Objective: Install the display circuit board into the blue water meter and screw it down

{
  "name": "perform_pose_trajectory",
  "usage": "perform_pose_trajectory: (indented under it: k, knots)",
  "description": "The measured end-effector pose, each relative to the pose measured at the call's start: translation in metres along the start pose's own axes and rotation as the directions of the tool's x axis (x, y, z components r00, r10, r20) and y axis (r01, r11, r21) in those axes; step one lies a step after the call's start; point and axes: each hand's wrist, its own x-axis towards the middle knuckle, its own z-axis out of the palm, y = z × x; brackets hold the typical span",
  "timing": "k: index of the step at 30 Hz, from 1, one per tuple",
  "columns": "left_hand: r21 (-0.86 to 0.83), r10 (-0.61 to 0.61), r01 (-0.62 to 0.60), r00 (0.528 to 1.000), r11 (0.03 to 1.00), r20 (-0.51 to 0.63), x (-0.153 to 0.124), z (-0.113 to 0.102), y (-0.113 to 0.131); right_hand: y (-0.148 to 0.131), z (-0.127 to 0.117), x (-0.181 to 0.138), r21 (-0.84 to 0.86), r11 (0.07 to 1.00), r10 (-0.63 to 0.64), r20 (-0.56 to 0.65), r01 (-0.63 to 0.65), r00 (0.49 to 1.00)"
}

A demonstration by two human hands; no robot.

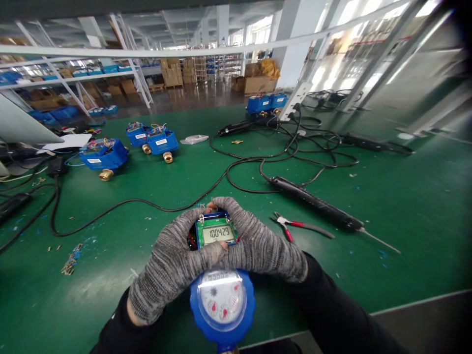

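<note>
Both my hands wear grey knit gloves with bare fingertips. My left hand (177, 255) wraps the left side of a water meter's electronic box, its thumb lying across the lower edge of the display board (216, 233). From the right, my right hand (254, 241) grips the same box. The lit-free LCD reads 100429 on a green circuit board. Below my hands the water meter (221, 305) shows its round dial with red pointers in a blue housing. My fingers hide most of the box's sides.
Pliers (291, 227) with red and grey handles lie right of my hands, near a black electric screwdriver (317, 204). Black cables (236, 167) loop across the green table (413, 206). More blue meters (103, 156) stand at the back left; small screws (72, 260) lie front left.
</note>
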Motion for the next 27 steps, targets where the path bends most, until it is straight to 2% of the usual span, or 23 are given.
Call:
perform_pose_trajectory:
  k: [4,6,8,10,12,13,15,17,23,27]
  knots:
    - [0.04,0.071,-0.07,0.997,0.997,-0.017,-0.002,0.0,-0.005,-0.002,-0.024,-0.009,0.033,0.999,0.01,0.2,-0.017,0.98]
    - [0.012,0.068,-0.068,0.998,0.998,0.008,-0.004,-0.001,-0.005,-0.007,-0.035,-0.012,0.147,0.989,-0.021,0.218,-0.011,0.976]
    - [-0.014,0.067,-0.066,0.997,0.998,0.034,-0.005,-0.004,-0.005,-0.015,-0.041,-0.015,0.295,0.955,-0.048,0.089,0.02,0.995]
    - [-0.031,0.083,-0.081,0.995,0.996,0.053,-0.005,-0.006,-0.007,-0.023,-0.041,-0.018,0.319,0.945,-0.041,-0.103,0.072,0.994]
    - [-0.048,0.084,-0.081,0.995,0.996,0.06,-0.006,-0.007,-0.011,-0.027,-0.037,-0.023,0.157,0.981,-0.076,-0.246,0.117,0.966]
    - [-0.058,0.077,-0.074,0.995,0.996,0.06,-0.007,-0.008,-0.013,-0.027,-0.035,-0.027,0.043,0.99,-0.121,-0.269,0.137,0.955]
    - [-0.064,0.057,-0.054,0.997,0.996,0.054,-0.008,-0.009,-0.015,-0.021,-0.03,-0.034,-0.152,0.97,-0.22,-0.236,0.188,0.947]
    - [-0.034,0.053,-0.051,0.998,0.998,0.044,-0.009,-0.009,-0.015,-0.012,-0.024,-0.039,-0.254,0.934,-0.299,-0.167,0.251,0.94]
    - [0.097,0.104,-0.105,0.995,0.99,0.009,-0.011,-0.011,-0.015,-0.001,-0.008,-0.039,-0.395,0.835,-0.413,0.01,0.383,0.911]
    - [0.163,0.081,-0.08,0.997,0.983,-0.005,-0.011,-0.011,-0.022,-0.007,-0.006,-0.037,-0.487,0.776,-0.446,0.025,0.4,0.895]
